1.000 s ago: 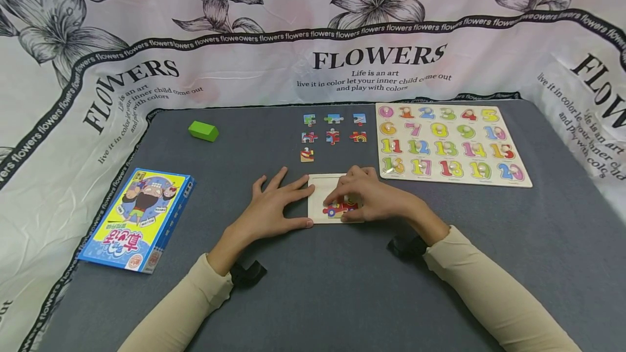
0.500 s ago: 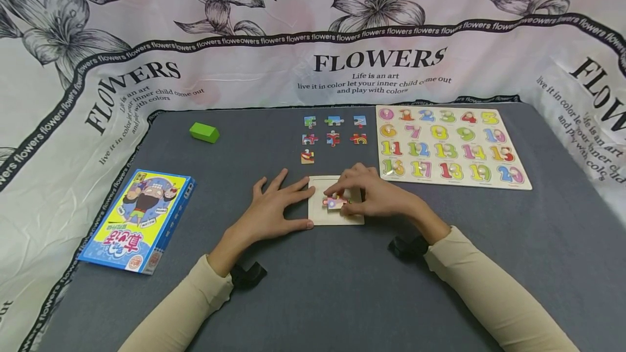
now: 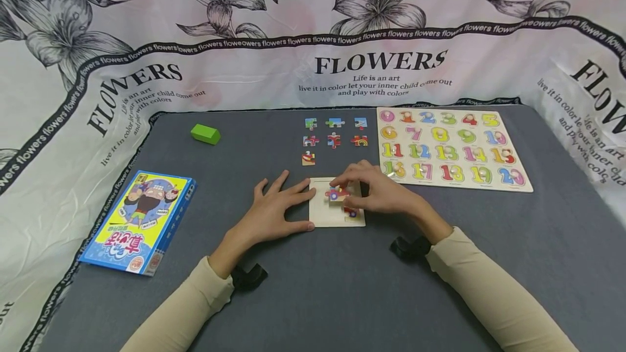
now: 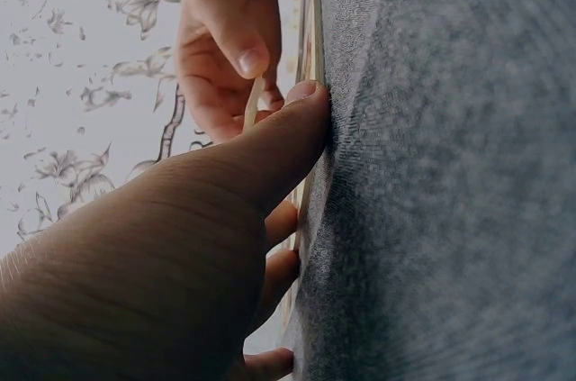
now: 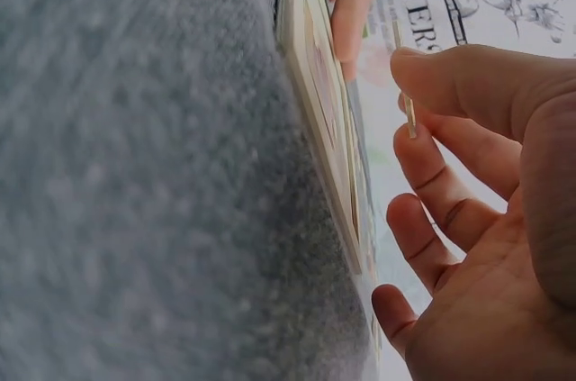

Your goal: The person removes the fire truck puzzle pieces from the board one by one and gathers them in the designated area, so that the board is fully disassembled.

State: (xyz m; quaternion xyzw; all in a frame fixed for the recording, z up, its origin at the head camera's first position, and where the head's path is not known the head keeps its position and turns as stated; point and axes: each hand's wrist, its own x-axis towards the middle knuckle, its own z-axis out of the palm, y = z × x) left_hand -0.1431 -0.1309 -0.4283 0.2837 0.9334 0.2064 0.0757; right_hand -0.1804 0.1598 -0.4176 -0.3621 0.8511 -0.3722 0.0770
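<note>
A thin jigsaw puzzle piece with pink and red print is pinched between the thumb and fingers of my right hand. It is held just above a pale wooden puzzle board; in the right wrist view a gap shows between the piece and the board. Another red piece lies in the board's lower right, partly hidden by the held piece and my right hand. My left hand lies with fingers spread at the board's left edge, thumb touching its near corner.
Several loose jigsaw pieces lie in rows beyond the board. A number board lies at the back right. A green block is at the back left, and a blue and yellow box lies on the left.
My right hand has shifted the pinched piece slightly away from me and turned its angle, showing more of the red piece beneath. My left hand stays in place.
</note>
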